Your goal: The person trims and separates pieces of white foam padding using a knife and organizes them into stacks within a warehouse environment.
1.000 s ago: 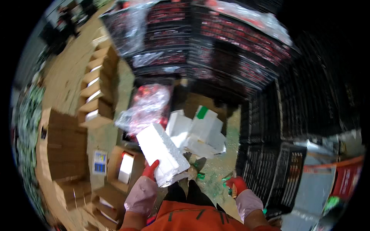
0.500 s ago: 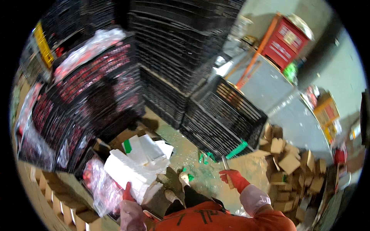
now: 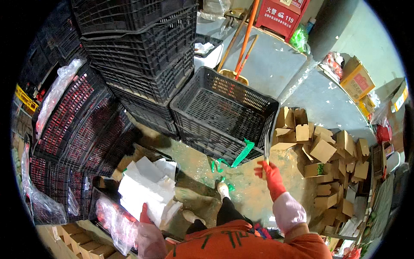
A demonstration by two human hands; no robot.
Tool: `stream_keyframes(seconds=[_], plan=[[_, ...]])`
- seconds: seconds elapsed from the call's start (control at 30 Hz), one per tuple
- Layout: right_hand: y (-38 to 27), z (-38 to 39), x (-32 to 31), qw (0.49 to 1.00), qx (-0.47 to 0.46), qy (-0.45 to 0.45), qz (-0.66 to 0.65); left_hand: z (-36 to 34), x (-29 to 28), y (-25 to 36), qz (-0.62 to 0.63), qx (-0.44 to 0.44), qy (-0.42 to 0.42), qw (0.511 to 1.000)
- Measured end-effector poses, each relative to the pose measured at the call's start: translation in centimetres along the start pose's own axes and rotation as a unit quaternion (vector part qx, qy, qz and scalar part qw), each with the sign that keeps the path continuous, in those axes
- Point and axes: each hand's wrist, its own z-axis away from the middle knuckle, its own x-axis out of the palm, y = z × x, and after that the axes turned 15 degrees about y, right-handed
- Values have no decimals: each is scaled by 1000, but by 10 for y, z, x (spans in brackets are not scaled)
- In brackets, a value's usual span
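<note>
My right hand (image 3: 273, 177), in a red glove, is closed around the handle of a knife (image 3: 267, 146), its blade pointing up beside the near right corner of a black plastic crate (image 3: 224, 129). A green strip (image 3: 244, 153) hangs over that crate's near side. At lower left my left hand (image 3: 145, 214), also red-gloved, grips the lower edge of a loose stack of white sheets (image 3: 142, 185); only part of its fingers shows. Beside it lies clear plastic wrap (image 3: 115, 220) over red contents.
Black crates (image 3: 138, 52) are stacked high at the back, and more crates with red contents (image 3: 86, 116) stand at left. Small brown cardboard boxes (image 3: 332, 164) are heaped at right. Green scraps (image 3: 220, 164) lie on the floor. A red metal box (image 3: 280, 19) stands behind.
The view has swung, putting the open crate further left and higher. My right hand has raised the knife upright and away from the green strip. My left hand stays at the white sheets.
</note>
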Motion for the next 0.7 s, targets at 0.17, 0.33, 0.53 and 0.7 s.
stream_keyframes(seconds=[0.17,0.33,0.53,0.7], plan=[[-24,-118,14,978,23,66,195,18,59,-43,-1,-55,-10,998],[-14,-176,40,970,82,29,225,26,80,-83,45,-110,-51,992],[-4,-215,58,954,109,-99,261,63,124,-92,-6,-55,14,998],[-77,-183,51,980,120,-154,23,51,101,-96,-7,17,39,999]])
